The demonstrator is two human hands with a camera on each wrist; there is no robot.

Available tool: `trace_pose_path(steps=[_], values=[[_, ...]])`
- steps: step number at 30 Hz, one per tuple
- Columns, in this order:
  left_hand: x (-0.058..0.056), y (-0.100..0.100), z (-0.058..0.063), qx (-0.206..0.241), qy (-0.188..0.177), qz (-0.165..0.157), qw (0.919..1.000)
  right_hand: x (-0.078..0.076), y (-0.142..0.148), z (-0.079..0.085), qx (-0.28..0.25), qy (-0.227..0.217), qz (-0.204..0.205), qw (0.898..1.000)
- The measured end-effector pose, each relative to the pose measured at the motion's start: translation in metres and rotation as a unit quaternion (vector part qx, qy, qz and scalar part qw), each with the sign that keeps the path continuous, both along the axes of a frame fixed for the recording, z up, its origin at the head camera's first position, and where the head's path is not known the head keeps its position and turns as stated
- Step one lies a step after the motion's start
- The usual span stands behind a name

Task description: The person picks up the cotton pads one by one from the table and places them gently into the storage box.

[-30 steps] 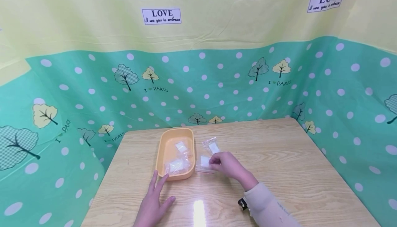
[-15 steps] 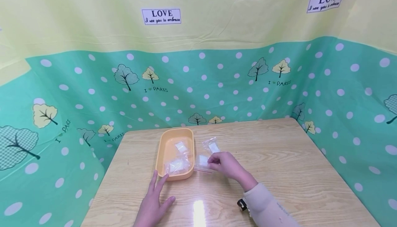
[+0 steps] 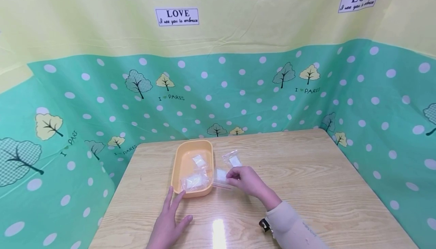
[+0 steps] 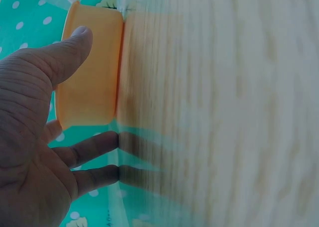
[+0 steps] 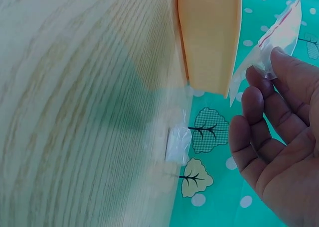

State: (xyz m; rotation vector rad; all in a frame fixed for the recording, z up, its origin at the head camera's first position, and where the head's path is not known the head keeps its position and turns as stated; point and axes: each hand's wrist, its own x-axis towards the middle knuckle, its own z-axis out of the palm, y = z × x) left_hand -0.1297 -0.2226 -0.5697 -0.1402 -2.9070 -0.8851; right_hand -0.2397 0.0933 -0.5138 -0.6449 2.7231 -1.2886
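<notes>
Between thumb and forefinger my right hand [image 3: 251,184] pinches a clear zip-lock bag [image 3: 220,175] with a white piece inside. In the right wrist view this zip-lock bag [image 5: 283,30] is off the table, beside the wall of the orange tray [image 5: 209,38]. My left hand [image 3: 168,222] has its fingers spread at the near left corner of the orange tray [image 3: 175,169]; whether it touches the rim I cannot tell. Inside the tray lie several similar bags [image 3: 195,181], partly overlapping. Another zip-lock bag [image 3: 234,161] lies on the table behind my right hand.
The wooden table [image 3: 306,177] extends right of the tray and toward me. Its back edge meets a green dotted curtain [image 3: 245,101], which also runs along both sides. A black object [image 3: 264,224] sits under the right wrist.
My right hand has shifted slightly left, carrying the pinched zip-lock bag closer to the tray's right rim. The left hand and the tray stay where they were.
</notes>
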Motion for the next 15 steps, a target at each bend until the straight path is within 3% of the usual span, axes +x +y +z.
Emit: trace_pose_path(steps=[15], values=[[-0.0003,0.0008,0.0009,0.001,0.008,0.0,1.0,0.0016,-0.0077,0.0,0.006,0.013,0.001,1.0]])
